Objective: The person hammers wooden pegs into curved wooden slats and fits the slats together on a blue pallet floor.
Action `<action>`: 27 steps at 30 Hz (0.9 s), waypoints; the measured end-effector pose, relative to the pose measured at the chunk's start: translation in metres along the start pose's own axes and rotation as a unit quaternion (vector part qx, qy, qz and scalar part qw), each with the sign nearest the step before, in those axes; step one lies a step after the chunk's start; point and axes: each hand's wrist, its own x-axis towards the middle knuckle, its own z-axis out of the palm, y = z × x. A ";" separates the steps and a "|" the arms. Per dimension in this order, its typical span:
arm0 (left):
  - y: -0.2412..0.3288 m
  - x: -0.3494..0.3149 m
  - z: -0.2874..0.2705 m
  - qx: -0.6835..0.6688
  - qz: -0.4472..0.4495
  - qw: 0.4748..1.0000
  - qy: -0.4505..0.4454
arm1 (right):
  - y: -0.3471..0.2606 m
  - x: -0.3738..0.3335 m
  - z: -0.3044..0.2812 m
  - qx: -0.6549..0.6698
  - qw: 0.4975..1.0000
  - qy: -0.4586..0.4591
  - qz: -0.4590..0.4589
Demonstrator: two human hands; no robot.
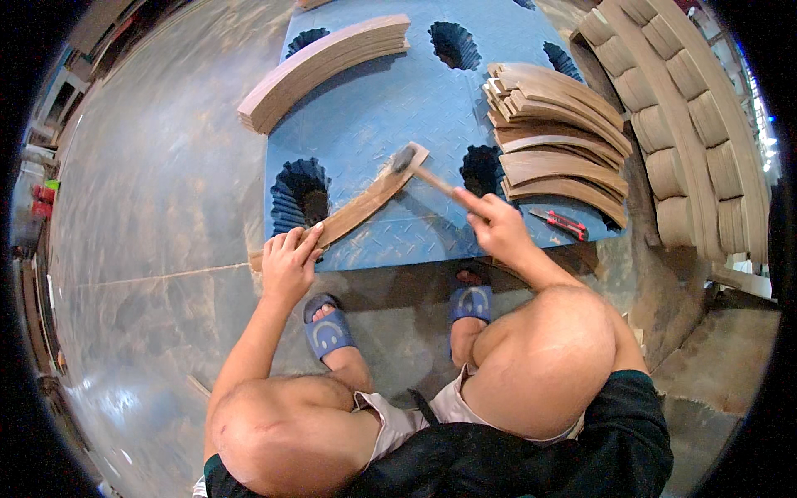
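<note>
A curved wooden strip (361, 205) lies slantwise across the near edge of a blue plastic pallet (357, 141). My left hand (290, 256) is closed on the strip's near left end, thumb and fingers on either side of it. In my right hand (498, 224) is a hammer (433, 179), gripped by its wooden handle. The hammer's dark head is at the strip's far end, slightly blurred; whether it touches the wood I cannot tell.
A stack of curved wooden strips (324, 70) stands at the pallet's far left. On its right is a looser pile of curved pieces (564, 141), with a red and black utility knife (560, 224) in front. Deep holes (300, 195) break the pallet's top. Many bundled curved pieces (664, 116) line the right.
</note>
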 end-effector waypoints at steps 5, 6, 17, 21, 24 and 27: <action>-0.004 -0.003 -0.001 0.008 0.003 1.000 0.009 | 0.010 0.022 -0.019 0.331 0.917 -0.029 0.221; -0.004 -0.003 -0.001 0.009 0.004 1.000 0.009 | 0.009 0.025 -0.022 0.355 0.902 -0.039 0.243; -0.001 -0.003 0.004 0.013 -0.002 0.999 0.029 | 0.033 0.040 -0.009 0.311 0.896 -0.137 0.284; -0.001 -0.003 -0.003 0.007 -0.005 1.000 0.018 | 0.017 0.034 -0.023 0.331 0.885 -0.214 0.248; 0.002 0.000 -0.003 0.006 -0.009 1.000 0.003 | 0.023 0.038 -0.017 0.362 0.887 -0.092 0.271; 0.001 0.000 -0.001 0.005 -0.009 1.000 0.007 | 0.026 0.040 -0.006 0.355 0.893 -0.086 0.261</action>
